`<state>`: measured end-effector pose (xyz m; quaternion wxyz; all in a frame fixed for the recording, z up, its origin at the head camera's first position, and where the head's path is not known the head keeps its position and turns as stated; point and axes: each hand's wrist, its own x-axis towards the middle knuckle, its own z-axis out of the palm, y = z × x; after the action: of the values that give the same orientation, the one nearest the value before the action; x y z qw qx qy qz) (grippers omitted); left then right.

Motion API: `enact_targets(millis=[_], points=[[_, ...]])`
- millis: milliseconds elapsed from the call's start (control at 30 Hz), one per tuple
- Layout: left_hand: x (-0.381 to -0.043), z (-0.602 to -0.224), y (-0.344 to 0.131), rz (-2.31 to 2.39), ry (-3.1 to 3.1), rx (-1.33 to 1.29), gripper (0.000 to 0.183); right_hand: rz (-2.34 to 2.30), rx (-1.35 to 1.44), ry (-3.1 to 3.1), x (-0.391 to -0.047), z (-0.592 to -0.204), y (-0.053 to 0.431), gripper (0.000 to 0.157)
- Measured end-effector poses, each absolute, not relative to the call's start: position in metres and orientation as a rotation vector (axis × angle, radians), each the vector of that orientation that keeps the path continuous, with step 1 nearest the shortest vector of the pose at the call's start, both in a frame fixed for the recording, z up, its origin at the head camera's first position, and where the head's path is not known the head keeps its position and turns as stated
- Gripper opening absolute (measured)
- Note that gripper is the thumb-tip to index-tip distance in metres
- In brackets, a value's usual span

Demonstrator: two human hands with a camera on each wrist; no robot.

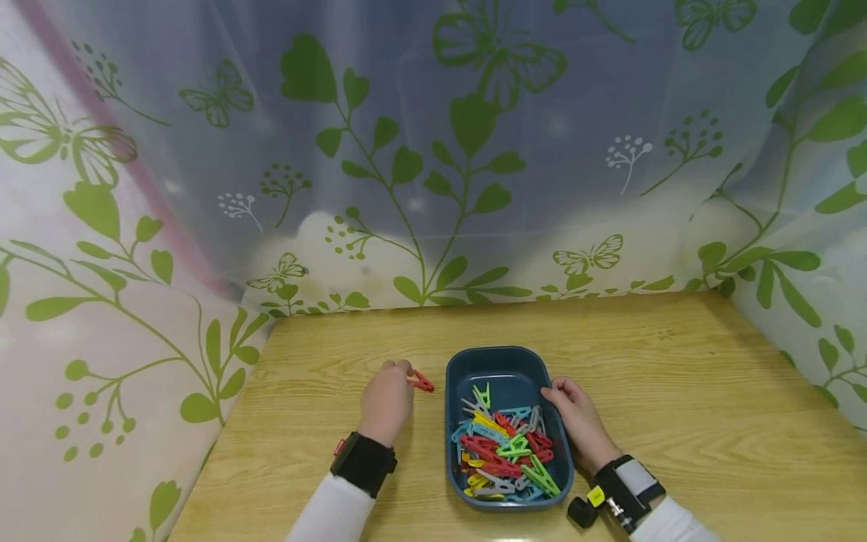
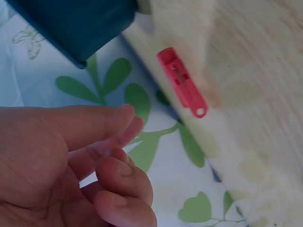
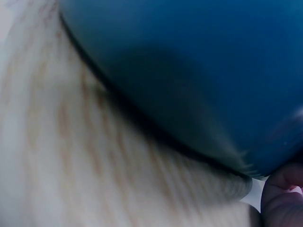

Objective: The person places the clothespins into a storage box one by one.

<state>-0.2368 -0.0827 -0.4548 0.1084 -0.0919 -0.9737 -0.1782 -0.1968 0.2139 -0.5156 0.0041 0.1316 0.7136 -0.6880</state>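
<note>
A red clothespin (image 1: 422, 382) lies on the wooden table to the left of a dark blue plastic tub (image 1: 454, 369). My left hand (image 1: 387, 401) is just beside that clothespin. In the left wrist view, a gap shows between the fingertips (image 2: 127, 111) and the red clothespin (image 2: 182, 82), and the fingers are loosely bent with nothing between them. Clothespins (image 1: 504, 448) in red, green, yellow, blue and grey are heaped in the near part of the tub. At the tub's right rim, my right hand (image 1: 582, 423) holds the edge, its thumb over the rim.
The wooden table (image 1: 711, 391) extends to both sides of the tub. A curtain (image 1: 420, 150) with green leaves and butterflies hangs behind the table and along its sides. A black camera (image 1: 582, 512) sticks out from the right wrist strap.
</note>
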Motion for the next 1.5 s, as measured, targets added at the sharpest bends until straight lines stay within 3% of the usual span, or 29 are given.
enact_targets(millis=[300,767,1500], points=[[-0.247,-0.466,-0.081,-0.467,-2.911,-0.257,0.025,-2.176,0.4,2.219,-0.195,-0.517,0.214,0.019],[-0.251,-0.478,-0.082,-0.372,-2.966,-0.247,0.009,-2.155,0.406,2.221,-0.197,-0.517,0.212,0.02],[-0.248,-0.468,-0.081,-0.397,-2.949,-0.204,0.018,-2.193,0.38,2.214,-0.196,-0.518,0.215,0.018]])
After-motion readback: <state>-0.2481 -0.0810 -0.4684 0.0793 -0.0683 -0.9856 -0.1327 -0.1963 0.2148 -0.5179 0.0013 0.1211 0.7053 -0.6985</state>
